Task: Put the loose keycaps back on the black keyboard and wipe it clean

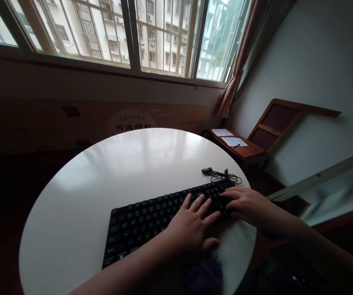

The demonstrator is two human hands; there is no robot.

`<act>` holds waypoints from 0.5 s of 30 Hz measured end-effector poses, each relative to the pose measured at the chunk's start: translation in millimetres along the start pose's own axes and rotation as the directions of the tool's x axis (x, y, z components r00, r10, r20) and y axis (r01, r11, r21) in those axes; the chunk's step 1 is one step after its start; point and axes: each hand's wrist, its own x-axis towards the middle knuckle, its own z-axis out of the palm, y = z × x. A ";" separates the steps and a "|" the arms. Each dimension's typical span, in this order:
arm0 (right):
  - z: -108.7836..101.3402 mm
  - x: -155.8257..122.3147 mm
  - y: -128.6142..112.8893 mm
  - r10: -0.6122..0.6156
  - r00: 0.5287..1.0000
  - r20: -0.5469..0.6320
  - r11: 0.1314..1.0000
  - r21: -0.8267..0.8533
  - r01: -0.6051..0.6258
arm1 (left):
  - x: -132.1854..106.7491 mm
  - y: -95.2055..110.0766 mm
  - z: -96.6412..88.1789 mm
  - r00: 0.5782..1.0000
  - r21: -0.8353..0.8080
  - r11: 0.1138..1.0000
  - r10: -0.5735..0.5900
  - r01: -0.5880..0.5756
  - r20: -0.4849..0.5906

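A black keyboard (147, 219) lies slantwise on a round white table (108, 180). My left hand (191, 227) rests flat on the middle keys, fingers stretched out and apart. My right hand (245, 203) lies over the keyboard's right end, fingers curled loosely onto the keys. Neither hand holds anything. The keyboard's black cable (224, 175) is bundled on the table just beyond the right end.
A dark purple thing (205, 274) lies blurred at the table's near edge under my left wrist. A wooden side table (240, 149) with two papers stands at the right by the wall. A wide window (117, 32) runs behind.
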 end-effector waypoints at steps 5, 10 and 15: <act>7.1 0.5 2.1 -0.027 0.998 -0.054 1.000 0.010 0.028 | -0.3 -0.7 0.7 1.000 -0.004 1.000 0.001 -0.001 0.004; 5.4 1.4 -1.3 -0.028 0.999 -0.046 0.998 0.057 0.031 | -0.4 -0.5 -0.4 1.000 0.026 1.000 0.003 -0.003 -0.007; -13.3 8.8 5.3 -0.016 1.000 -0.003 0.992 0.124 0.016 | -1.9 -0.4 -0.1 1.000 0.029 1.000 0.009 -0.008 -0.019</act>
